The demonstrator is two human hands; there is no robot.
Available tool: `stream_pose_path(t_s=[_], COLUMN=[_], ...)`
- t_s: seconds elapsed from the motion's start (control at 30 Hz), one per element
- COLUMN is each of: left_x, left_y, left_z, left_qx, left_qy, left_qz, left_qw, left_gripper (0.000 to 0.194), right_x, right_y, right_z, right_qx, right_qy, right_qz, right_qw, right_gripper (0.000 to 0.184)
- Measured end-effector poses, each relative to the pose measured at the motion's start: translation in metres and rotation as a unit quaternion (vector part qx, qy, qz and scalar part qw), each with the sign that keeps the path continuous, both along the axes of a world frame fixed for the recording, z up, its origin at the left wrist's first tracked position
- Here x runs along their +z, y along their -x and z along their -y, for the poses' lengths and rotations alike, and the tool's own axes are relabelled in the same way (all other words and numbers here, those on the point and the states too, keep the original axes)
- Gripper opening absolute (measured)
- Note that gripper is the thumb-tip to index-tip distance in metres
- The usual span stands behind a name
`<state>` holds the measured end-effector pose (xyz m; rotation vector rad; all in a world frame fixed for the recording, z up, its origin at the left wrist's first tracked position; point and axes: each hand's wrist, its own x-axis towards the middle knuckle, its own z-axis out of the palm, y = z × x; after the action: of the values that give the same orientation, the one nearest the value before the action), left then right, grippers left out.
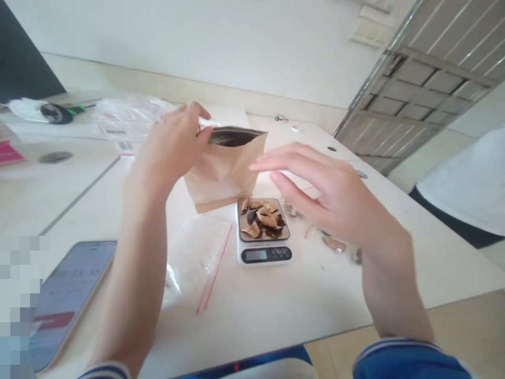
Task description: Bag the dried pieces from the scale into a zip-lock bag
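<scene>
Nearest me, at seven o'clock: flat dark-screened smartphone (69,295), lying face up on the white table (276,310), untouched.

At centre-left: clear plastic zip bag with red seal line (201,258), flat on the table, just beside the scale.

At centre: small white digital kitchen scale (263,234), its platform loaded with brown and dark dried slices (263,218). A few loose slices (333,243) lie on the table at three o'clock of it.

At twelve o'clock of the scale: brown kraft paper pouch (226,168), upright, mouth open. My left hand (173,145) pinches its top left edge between thumb and fingers.

My right hand (315,184): fingers spread and empty, hovering above the scale's right side, near the pouch but apart from it.

Handling note, by my judgement: keep the pinch firm so the mouth stays wide, and keep the pouch clear of the platform so the reading is not disturbed.

At eleven o'clock, far: clear printed packets (122,118).
</scene>
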<state>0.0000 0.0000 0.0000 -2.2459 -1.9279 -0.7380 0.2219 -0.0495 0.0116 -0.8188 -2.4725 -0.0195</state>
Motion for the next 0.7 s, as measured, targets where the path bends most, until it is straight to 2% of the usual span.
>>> stream_pose_path(t_s=[0.1, 0.13, 0.17, 0.23, 0.3, 0.37, 0.4, 0.43, 0.47, 0.53, 0.6, 0.63, 0.7], left_x=[0.007, 0.009, 0.01, 0.007, -0.007, -0.035, -0.053, -0.073, -0.094, -0.137, -0.172, -0.184, -0.196], left_y=[-0.004, -0.005, -0.004, -0.002, 0.001, 0.003, 0.005, 0.006, 0.008, 0.012, 0.018, 0.021, 0.026], left_z=[0.008, 0.012, 0.018, 0.027, 0.036, 0.045, 0.05, 0.057, 0.063, 0.077, 0.088, 0.092, 0.099], left_qx=[-0.008, -0.013, -0.02, -0.045, -0.107, -0.143, -0.136, -0.132, -0.136, -0.148, -0.147, -0.147, -0.144], left_qy=[-0.125, -0.144, -0.132, -0.021, 0.151, 0.253, 0.332, 0.367, 0.372, 0.353, 0.298, 0.257, 0.169], left_qz=[0.065, 0.069, 0.065, 0.035, -0.019, -0.05, -0.07, -0.072, -0.079, -0.082, -0.053, -0.043, -0.033], left_qw=[0.99, 0.987, 0.989, 0.998, 0.983, 0.956, 0.931, 0.918, 0.915, 0.92, 0.942, 0.954, 0.975], left_gripper=[0.042, 0.04, 0.039, 0.039, 0.038, 0.036, 0.04, 0.046, 0.052, 0.065, 0.061, 0.059, 0.053], right_x=[-0.03, -0.042, -0.055, -0.079, -0.097, -0.109, -0.113, -0.115, -0.117, -0.119, -0.121, -0.122, -0.126], right_y=[-0.032, -0.04, -0.047, -0.054, -0.054, -0.052, -0.051, -0.051, -0.05, -0.051, -0.05, -0.048, -0.042], right_z=[0.031, 0.041, 0.05, 0.066, 0.079, 0.089, 0.093, 0.095, 0.097, 0.097, 0.096, 0.095, 0.091], right_qx=[-0.035, -0.046, -0.054, -0.052, -0.04, -0.027, -0.023, -0.021, -0.023, -0.028, -0.032, -0.031, -0.031], right_qy=[0.067, 0.102, 0.145, 0.234, 0.315, 0.374, 0.396, 0.417, 0.436, 0.466, 0.48, 0.483, 0.485], right_qz=[-0.043, -0.047, -0.042, -0.037, -0.032, -0.035, -0.037, -0.039, -0.038, -0.036, -0.038, -0.044, -0.069], right_qw=[0.996, 0.993, 0.987, 0.97, 0.948, 0.926, 0.917, 0.908, 0.899, 0.883, 0.876, 0.874, 0.871], right_gripper=[0.024, 0.024, 0.024, 0.023, 0.023, 0.023, 0.024, 0.024, 0.025, 0.027, 0.028, 0.028, 0.028])
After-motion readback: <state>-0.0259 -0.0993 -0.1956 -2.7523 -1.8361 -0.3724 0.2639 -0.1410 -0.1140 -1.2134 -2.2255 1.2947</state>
